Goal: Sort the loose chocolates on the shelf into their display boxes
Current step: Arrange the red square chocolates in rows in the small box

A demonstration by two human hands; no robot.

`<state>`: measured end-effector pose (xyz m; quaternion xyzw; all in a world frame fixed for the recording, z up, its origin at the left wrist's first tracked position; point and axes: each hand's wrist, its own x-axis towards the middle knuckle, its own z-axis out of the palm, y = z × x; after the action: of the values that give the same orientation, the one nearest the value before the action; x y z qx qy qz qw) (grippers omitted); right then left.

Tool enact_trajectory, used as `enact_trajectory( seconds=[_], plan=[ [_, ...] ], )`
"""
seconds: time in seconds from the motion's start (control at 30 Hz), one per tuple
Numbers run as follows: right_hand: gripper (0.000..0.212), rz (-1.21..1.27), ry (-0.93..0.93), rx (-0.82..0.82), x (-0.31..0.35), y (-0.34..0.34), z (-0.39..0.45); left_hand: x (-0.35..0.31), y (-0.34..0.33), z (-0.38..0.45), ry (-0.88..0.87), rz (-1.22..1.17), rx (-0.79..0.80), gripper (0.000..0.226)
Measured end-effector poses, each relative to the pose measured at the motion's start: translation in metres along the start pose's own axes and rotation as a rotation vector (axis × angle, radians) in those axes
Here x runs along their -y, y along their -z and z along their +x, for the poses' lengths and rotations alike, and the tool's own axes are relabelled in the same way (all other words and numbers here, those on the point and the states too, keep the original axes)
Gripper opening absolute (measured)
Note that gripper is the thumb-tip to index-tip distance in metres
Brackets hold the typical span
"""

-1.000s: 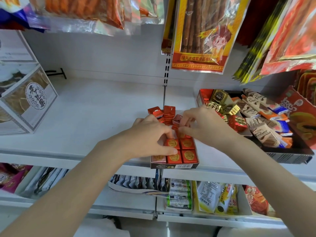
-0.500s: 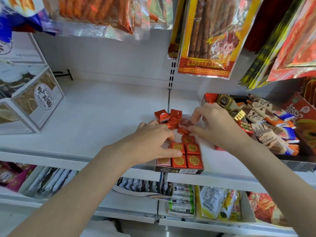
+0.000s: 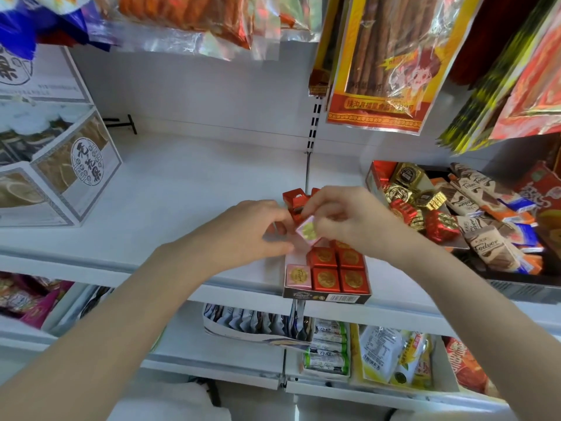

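Hanging from above: a yellow-bordered bag of brown sticks (image 3: 382,62) and clear bags of orange snacks (image 3: 182,13). At left on the shelf: white printed cartons (image 3: 60,168). Lower shelf: green-labelled rolls (image 3: 328,347), a yellow-and-white pouch (image 3: 391,357), pink packets (image 3: 27,299) at far left.

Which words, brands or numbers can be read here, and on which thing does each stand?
"Fodwor": brown chocolate bar wrapper in the right-hand tray.
"无花果": round label on the white carton at left.
Gold seals on the boxed red cubes: too blurred.
Barcode digits on the display box: too small.
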<state>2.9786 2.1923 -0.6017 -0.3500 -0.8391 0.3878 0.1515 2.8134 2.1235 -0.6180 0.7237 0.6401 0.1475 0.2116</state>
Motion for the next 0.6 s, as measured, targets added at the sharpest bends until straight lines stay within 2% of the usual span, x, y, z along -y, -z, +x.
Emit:
enact_trajectory(
  seconds=[0.17, 0.27, 0.6],
  plan=[
    [0.018, -0.132, 0.104, 0.138, -0.01, -0.013, 0.006, 0.002, -0.001, -0.002, 0.029, -0.071, -0.024, 0.022],
    [0.02, -0.124, 0.117, 0.227, -0.012, -0.012, 0.004, 0.003, 0.001, -0.002, 0.039, -0.078, -0.011, 0.022],
    [0.02, 0.429, -0.172, 0.125, -0.014, -0.001, 0.004, 0.004, 0.0, 0.001, 0.042, -0.069, -0.003, 0.026]
  ],
)
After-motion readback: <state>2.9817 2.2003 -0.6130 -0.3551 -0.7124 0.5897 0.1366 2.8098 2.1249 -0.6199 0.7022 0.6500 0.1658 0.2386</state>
